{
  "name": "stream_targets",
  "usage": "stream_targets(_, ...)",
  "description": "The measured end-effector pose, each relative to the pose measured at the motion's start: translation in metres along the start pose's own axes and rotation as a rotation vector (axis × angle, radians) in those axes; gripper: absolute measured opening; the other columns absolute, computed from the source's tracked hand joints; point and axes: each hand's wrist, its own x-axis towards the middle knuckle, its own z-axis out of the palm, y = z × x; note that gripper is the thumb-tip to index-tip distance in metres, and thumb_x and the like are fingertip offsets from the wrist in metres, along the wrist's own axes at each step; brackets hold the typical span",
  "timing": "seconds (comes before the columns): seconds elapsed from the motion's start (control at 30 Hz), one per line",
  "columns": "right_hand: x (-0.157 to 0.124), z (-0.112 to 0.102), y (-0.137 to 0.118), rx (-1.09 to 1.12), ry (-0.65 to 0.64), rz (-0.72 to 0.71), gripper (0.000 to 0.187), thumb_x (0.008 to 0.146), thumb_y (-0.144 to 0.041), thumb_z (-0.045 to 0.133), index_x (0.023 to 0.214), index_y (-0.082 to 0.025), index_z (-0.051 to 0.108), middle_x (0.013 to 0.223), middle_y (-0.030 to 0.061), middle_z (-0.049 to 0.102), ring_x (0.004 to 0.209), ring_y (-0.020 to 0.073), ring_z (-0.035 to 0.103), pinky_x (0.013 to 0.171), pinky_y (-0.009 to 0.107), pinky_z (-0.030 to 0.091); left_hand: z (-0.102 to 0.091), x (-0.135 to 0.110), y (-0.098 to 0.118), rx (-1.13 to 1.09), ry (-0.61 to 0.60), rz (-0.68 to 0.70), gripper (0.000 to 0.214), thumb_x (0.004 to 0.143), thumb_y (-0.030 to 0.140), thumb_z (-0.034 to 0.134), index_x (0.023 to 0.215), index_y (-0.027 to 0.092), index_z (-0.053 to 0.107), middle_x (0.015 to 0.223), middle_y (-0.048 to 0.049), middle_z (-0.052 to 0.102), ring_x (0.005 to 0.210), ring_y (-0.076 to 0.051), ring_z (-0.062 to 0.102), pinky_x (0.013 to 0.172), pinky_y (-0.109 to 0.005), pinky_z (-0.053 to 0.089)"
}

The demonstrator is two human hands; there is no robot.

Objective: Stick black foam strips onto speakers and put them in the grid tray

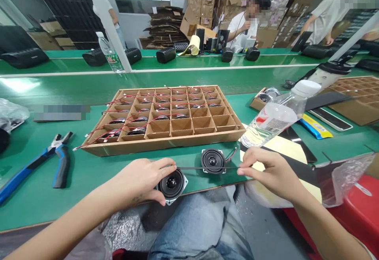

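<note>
My left hand [152, 177] grips a small round speaker [171, 183] with a metal frame, close to the table's front edge. From that speaker a thin black strip [192, 168] runs tautly to the right. Its far end is pinched between thumb and finger of my right hand [263, 169]. Behind the strip, a second speaker [212, 161] with red and black wires lies face up on the table. Further back is a cardboard divider box [166, 141] whose left and rear compartments hold speakers with red wires; several front right compartments are bare.
Blue-handled pliers [60, 153] lie at left. On the right are a tilted water bottle [275, 113], yellow and black sheets [296, 169], a blue and yellow packet [316, 126] and a phone [331, 117]. Black speaker cases [166, 55] line the conveyor; people are beyond it.
</note>
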Motion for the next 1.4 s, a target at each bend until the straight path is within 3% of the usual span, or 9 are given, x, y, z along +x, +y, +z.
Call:
stream_targets(0.2, 0.013, 0.001, 0.012, 0.045, -0.025, 0.003, 0.021, 0.077, -0.030, 0.064, 0.062, -0.018, 0.056, 0.065, 0.0016, 0.058, 0.060, 0.0144, 0.055, 0.056, 0.026, 0.043, 0.002, 0.002, 0.020, 0.062, 0.014, -0.140, 0.064, 0.066, 0.055, 0.066, 0.119, 0.023, 0.051, 0.119, -0.0058, 0.055, 0.065, -0.020, 0.065, 0.056, -0.030, 0.052)
stream_targets(0.53, -0.027, 0.013, 0.014, -0.005, -0.128, 0.055, 0.024, 0.082, -0.035, 0.060, 0.065, -0.018, 0.060, 0.065, 0.0021, 0.058, 0.063, 0.0152, 0.054, 0.056, 0.028, 0.041, 0.011, 0.001, 0.016, 0.026, 0.115, -0.124, 0.072, 0.058, 0.055, 0.072, 0.120, 0.026, 0.051, 0.111, -0.0046, 0.058, 0.057, -0.019, 0.062, 0.049, -0.030, 0.047)
stream_targets(1.07, -0.060, 0.052, -0.020, -0.030, -0.221, -0.141, 0.018, 0.085, -0.023, 0.059, 0.069, -0.017, 0.054, 0.064, -0.0022, 0.057, 0.064, 0.0115, 0.051, 0.064, 0.026, 0.034, 0.007, 0.005, 0.018, 0.130, 0.089, -0.061, 0.073, 0.059, 0.054, 0.071, 0.124, 0.032, 0.046, 0.104, -0.0046, 0.056, 0.051, -0.017, 0.059, 0.047, -0.029, 0.045)
stream_targets(1.27, -0.063, 0.071, -0.024, -0.025, -0.145, -0.268, 0.028, 0.093, -0.030, 0.046, 0.069, -0.017, 0.052, 0.063, -0.0017, 0.056, 0.061, 0.0108, 0.046, 0.062, 0.026, 0.029, -0.002, 0.007, 0.022, 0.194, -0.001, -0.061, 0.070, 0.065, 0.057, 0.065, 0.127, 0.036, 0.041, 0.103, -0.0065, 0.057, 0.048, -0.018, 0.059, 0.045, -0.031, 0.048)
stream_targets(1.4, -0.064, 0.087, -0.022, 0.011, -0.112, -0.325, 0.032, 0.094, -0.033, 0.042, 0.068, -0.017, 0.051, 0.060, -0.0024, 0.055, 0.059, 0.0106, 0.044, 0.060, 0.027, 0.027, -0.001, 0.005, 0.025, 0.231, 0.009, -0.068, 0.068, 0.066, 0.058, 0.063, 0.127, 0.039, 0.040, 0.100, -0.0075, 0.057, 0.047, -0.019, 0.058, 0.043, -0.031, 0.046)
